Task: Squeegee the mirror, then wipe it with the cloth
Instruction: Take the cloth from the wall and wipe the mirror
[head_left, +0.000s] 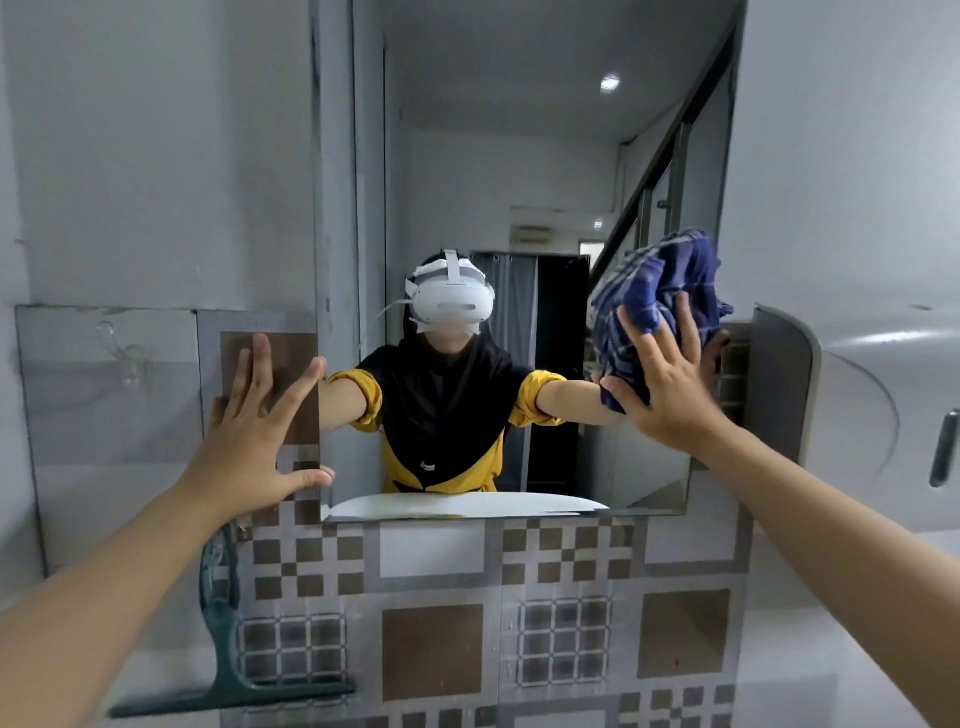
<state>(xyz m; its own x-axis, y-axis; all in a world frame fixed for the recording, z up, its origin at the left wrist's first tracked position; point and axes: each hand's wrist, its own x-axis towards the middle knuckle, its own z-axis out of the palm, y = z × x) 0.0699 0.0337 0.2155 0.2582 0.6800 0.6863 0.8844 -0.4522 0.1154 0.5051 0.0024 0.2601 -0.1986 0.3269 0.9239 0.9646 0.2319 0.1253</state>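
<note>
The mirror (545, 156) was the largest thing before you, a tall pane fixed to the wall above a band of checked tiles (467, 597), and it showed a person's reflection (447, 395) in a yellow and black top with a white headset, both arms stretched toward the glass. Your right hand (670, 384) was at the mirror's right edge, about halfway up the pane, with its fingers straight and spread, pressing the cloth (660, 296) flat against the glass. The cloth was a blue checked bundle, bunched up and sticking out above and to the left of your fingers, touching the mirror. Your left hand (254, 431) was at the mirror's lower left corner, fingers straight and fanned apart, holding nothing; the palm and fingers lay on the tiles just beside the pane, and the thumb reached across to the mirror's left edge. The squeegee (228, 670) stood well below the mirror's lower left corner, under your left forearm, a dark green tool with its blade lying flat at the bottom and its handle rising upright against the tiles, untouched by either hand.
</note>
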